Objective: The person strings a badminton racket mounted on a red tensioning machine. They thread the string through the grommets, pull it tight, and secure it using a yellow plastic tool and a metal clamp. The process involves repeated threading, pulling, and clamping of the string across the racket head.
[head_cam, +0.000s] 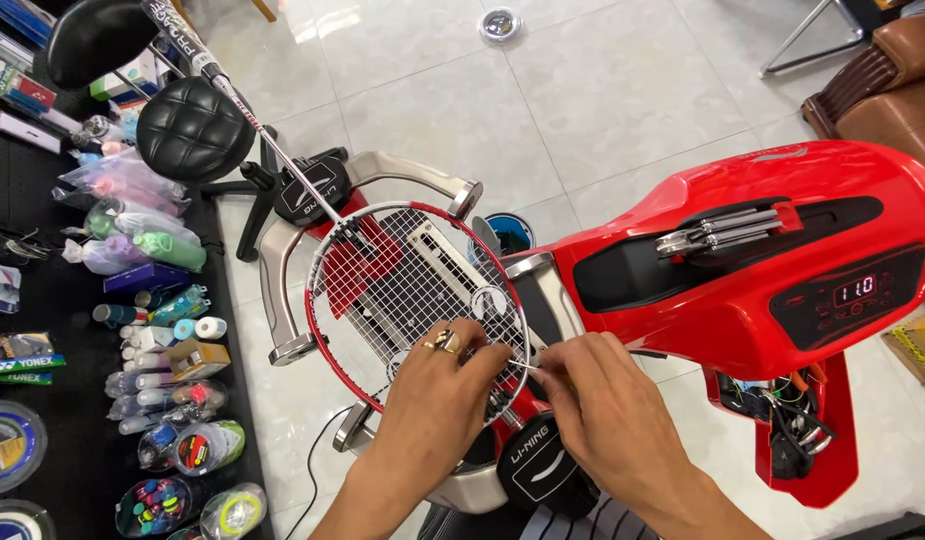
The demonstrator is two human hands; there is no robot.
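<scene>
Badminton racket [382, 262] is seen clamped flat in the cradle of a red stringing machine [772, 240]; head toward the viewer, shaft [272, 140] running up and to the left, so the long axis lies diagonally away from the hands. String bed largely woven.

Left hand [444, 395] is laid over the lower part of the string bed, a ring [446, 341] on one finger, fingers curled down onto the strings near the lower right of the frame. Whether a string is actually gripped under them cannot be told.

Right hand [604, 405] is held just beside the frame's lower right edge, thumb and forefinger pinched on a thin pale string end [528, 367], which is stretched leftward toward the left fingertips. The two hands are nearly touching across the rim; the string end lies between them, running roughly across the racket's long axis.

Both hands are close to the working spot; the left lies on the string bed itself, the right outside the frame.

Alongside: a metal hand tool [717, 231] resting in the machine's top tray, a lit digital display [854, 291], a black padded stool [194, 128], and a black side table [57, 300] crowded with string reels and grip rolls
</scene>
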